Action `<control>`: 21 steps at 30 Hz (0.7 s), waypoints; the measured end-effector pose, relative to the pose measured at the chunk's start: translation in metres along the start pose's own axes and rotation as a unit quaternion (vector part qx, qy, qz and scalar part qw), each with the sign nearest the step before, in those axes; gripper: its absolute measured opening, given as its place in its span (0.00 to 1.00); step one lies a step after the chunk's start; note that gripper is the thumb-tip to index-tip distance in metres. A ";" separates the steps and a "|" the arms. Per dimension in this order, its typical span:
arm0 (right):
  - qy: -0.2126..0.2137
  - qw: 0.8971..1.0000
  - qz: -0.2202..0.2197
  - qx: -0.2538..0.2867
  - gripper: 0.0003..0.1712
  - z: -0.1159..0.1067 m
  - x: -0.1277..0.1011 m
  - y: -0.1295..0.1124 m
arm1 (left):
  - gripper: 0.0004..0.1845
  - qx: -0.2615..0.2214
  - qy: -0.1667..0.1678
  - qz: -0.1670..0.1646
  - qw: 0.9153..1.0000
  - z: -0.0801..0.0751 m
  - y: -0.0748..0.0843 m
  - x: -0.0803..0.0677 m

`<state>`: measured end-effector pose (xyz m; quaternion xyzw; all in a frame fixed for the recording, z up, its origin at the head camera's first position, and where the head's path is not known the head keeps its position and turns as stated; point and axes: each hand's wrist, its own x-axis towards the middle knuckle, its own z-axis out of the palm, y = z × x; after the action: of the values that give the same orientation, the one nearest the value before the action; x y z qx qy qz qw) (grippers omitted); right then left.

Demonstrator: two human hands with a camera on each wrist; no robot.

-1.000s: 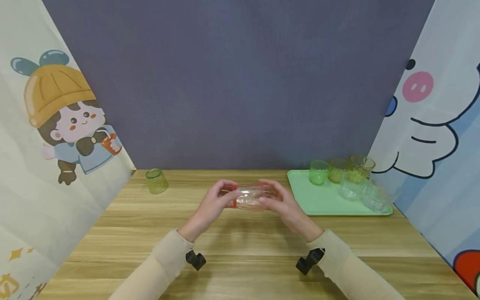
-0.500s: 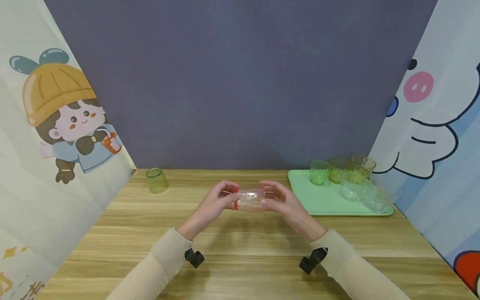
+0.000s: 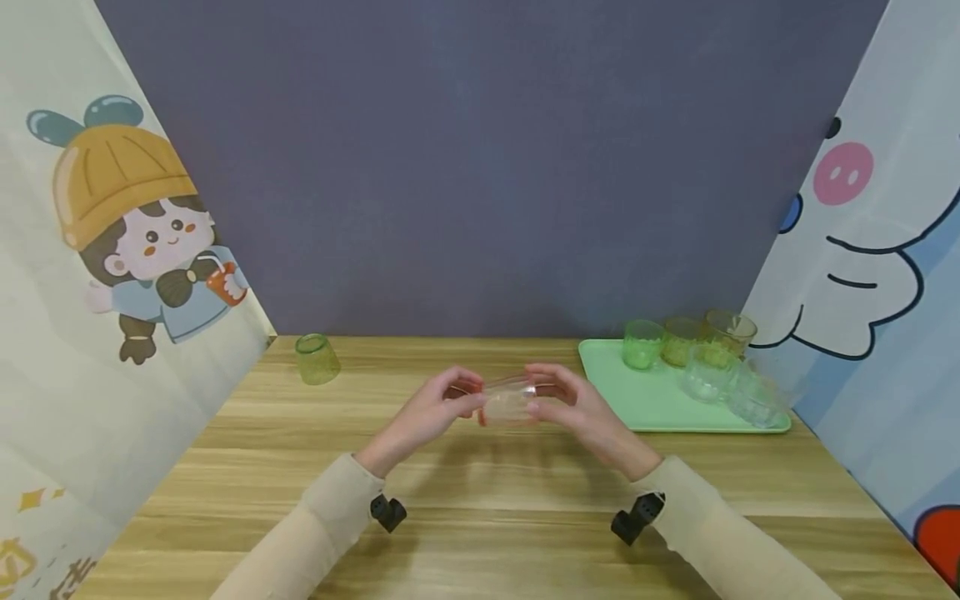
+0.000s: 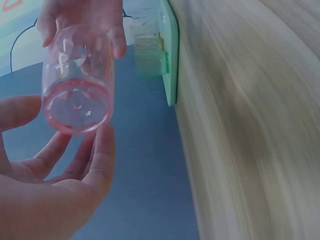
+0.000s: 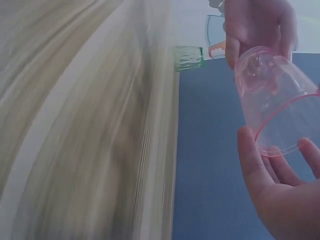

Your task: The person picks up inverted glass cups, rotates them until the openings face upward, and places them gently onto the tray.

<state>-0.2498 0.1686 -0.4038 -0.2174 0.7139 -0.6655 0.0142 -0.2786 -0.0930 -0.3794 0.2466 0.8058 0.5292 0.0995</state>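
Observation:
A clear pink-tinted cup (image 3: pixel 507 401) lies sideways between my two hands, above the wooden table. My left hand (image 3: pixel 437 410) holds its base end, fingers and thumb curved around the reddish bottom edge. The round base (image 4: pixel 77 106) faces the camera in the left wrist view. At the other end, my right hand (image 3: pixel 581 412) grips near the wide open mouth, thumb in front and fingers behind. The right wrist view shows the cup's pink rim line (image 5: pixel 287 111) close to the right fingertips. Nothing is visible inside the cup.
On the right, a light green tray (image 3: pixel 611 400) bears several cups: a green one (image 3: pixel 642 346), yellowish ones and clear ones (image 3: pixel 753 396), one of them tilted. A green cup (image 3: pixel 318 361) stands upside down at the table's back left. A dark panel (image 3: pixel 480 167) rises behind.
Both hands and the cup have drifted slightly to the right, and the cup has turned a little. The tray and the other cups stay put.

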 end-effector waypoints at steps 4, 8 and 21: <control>0.003 0.998 -0.008 -0.059 0.33 -0.007 0.001 0.001 | 0.18 0.029 0.001 -0.003 1.000 -0.003 0.000 -0.003; 0.005 0.995 -0.017 -0.103 0.32 -0.009 -0.002 -0.002 | 0.17 0.051 0.009 -0.011 0.999 -0.011 -0.001 -0.011; 0.007 0.982 0.006 -0.189 0.32 0.010 -0.028 -0.026 | 0.18 0.164 0.043 0.008 0.986 -0.046 -0.013 -0.037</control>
<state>-0.2133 0.1683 -0.3874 -0.2073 0.8279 -0.5203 -0.0282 -0.2694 -0.1527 -0.3758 0.2436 0.8829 0.4011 0.0190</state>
